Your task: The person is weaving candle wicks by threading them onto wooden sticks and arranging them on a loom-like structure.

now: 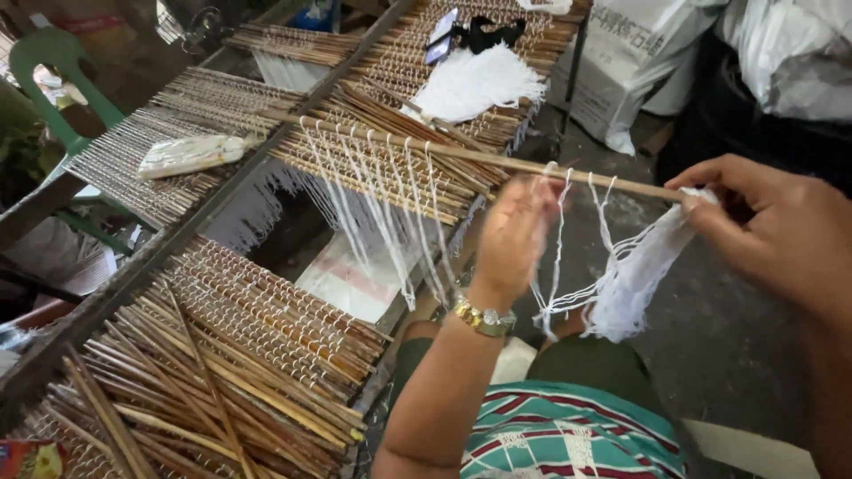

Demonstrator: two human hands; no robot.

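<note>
A long thin bamboo stick juts out past the near edge of the rack, its far end lying among the bundled sticks there, and white cords hang from it in a row of loops. The step in hand looks like tying on the next loop. The left hand is raised just under the stick, blurred with motion, its fingers curled around a strand — how tight the hold is I cannot tell. The right hand pinches the stick's free tip together with the top of a loose bundle of white cord, which trails down over the lap. A gold wristwatch sits on the left wrist. Judging from the spacing, the next move calls for drawing one strand free of the bundle and knotting it evenly beside the last loop — steady tension at the tip matters, or the stick may swing. A white tassel lies at the rack's far side.
</note>
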